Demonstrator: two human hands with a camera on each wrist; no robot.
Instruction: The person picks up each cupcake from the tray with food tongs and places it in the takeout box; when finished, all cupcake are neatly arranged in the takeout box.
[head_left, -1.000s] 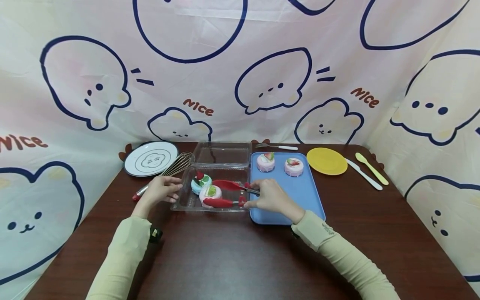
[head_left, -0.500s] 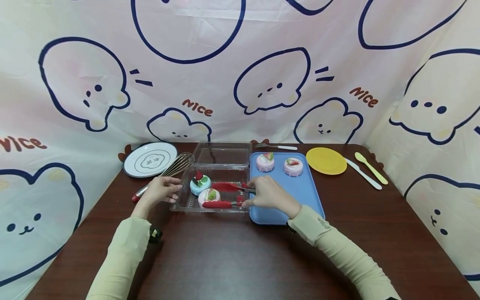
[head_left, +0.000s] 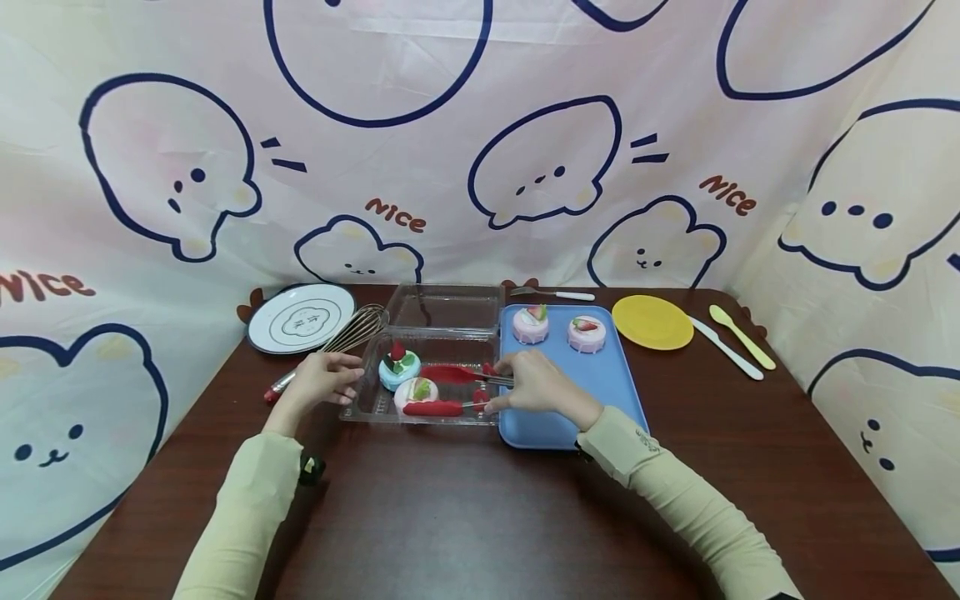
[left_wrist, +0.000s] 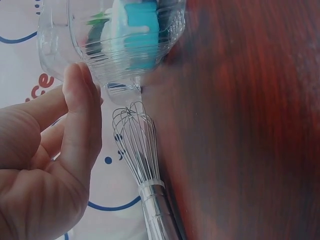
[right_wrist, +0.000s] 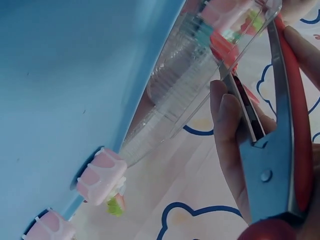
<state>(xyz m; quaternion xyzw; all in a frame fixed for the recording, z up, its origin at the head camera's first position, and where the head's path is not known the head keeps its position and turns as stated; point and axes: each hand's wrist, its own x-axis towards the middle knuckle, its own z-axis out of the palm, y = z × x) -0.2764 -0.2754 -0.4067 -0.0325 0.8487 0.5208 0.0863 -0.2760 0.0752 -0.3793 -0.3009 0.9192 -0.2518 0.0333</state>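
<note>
My right hand [head_left: 536,385] grips red-tipped tongs [right_wrist: 267,165], whose two red tips stand apart inside the clear plastic box [head_left: 472,417]. One tip crosses the front of a pink toy cake [head_left: 415,392] with a green topping; the other lies behind and to its right. Whether the tips touch the cake I cannot tell. Beside it in the box sits a blue toy cake [head_left: 399,372] with a red berry. My left hand [head_left: 318,382] is at the box's left edge, fingers loosely extended; contact with the rim is unclear. A whisk [left_wrist: 137,145] lies by it.
Right of the box is a blue tray [head_left: 600,392] bearing two pink cakes, one a strawberry-topped cake [head_left: 587,333]. A white plate [head_left: 262,325] stands back left. Around the right are a yellow plate [head_left: 652,322], a knife [head_left: 727,350], a spoon [head_left: 742,337] and a fork [head_left: 551,293].
My right hand and the tongs have shifted slightly left and toward me. The pink cake in the box has moved slightly left and nearer. My left hand has stayed in place.
</note>
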